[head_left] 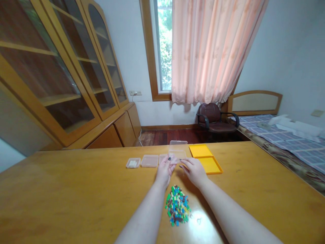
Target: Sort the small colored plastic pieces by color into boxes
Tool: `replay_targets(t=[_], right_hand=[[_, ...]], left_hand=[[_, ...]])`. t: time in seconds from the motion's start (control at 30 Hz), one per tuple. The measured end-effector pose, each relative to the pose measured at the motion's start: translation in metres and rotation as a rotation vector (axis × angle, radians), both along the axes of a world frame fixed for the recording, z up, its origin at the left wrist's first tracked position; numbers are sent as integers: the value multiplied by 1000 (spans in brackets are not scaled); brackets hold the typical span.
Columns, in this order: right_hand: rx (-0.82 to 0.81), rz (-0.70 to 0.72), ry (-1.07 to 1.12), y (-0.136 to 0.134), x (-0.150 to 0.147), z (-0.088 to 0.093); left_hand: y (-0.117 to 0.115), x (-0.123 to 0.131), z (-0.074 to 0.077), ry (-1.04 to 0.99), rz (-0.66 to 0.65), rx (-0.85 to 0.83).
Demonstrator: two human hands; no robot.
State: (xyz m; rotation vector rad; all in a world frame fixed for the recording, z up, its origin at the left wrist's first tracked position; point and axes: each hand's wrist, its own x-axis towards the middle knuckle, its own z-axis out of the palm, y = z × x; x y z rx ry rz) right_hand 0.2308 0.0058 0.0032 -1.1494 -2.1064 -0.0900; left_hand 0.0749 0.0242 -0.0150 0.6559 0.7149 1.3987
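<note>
My left hand is closed on a clear plastic box, its thumb on the near side. The box's clear lid stands raised at the far side. My right hand has its fingertips at the box's near right corner, thumb and finger bent around the edge. Just below my hands lies a pile of small building bricks in green, blue, brown, yellow and cream. Behind my left hand another clear tray is partly hidden. What the held box contains is too small to make out.
To the left sit a shallow clear tray and a smaller clear box with pale pieces inside. A yellow hinged case lies open at the right. All rest on a wooden table. A brown armchair stands beyond it.
</note>
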Motion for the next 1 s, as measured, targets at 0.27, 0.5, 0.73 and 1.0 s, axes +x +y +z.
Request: replay_targets(t=[0.27,0.5,0.73,1.0], right_hand=[[22,-117,-94,13,12,-10],[-105,-221,-264,16,16,-11],[-148,-241,-299,14,15,-9],[-73,-208,-141,10,11,-5]], left_hand=[[-2,5,-3,250,27,1],[-8,-8,5,1107,364,427],[-14,-4,5,1776,331,285],[-15,-2,1,1953,266,233]])
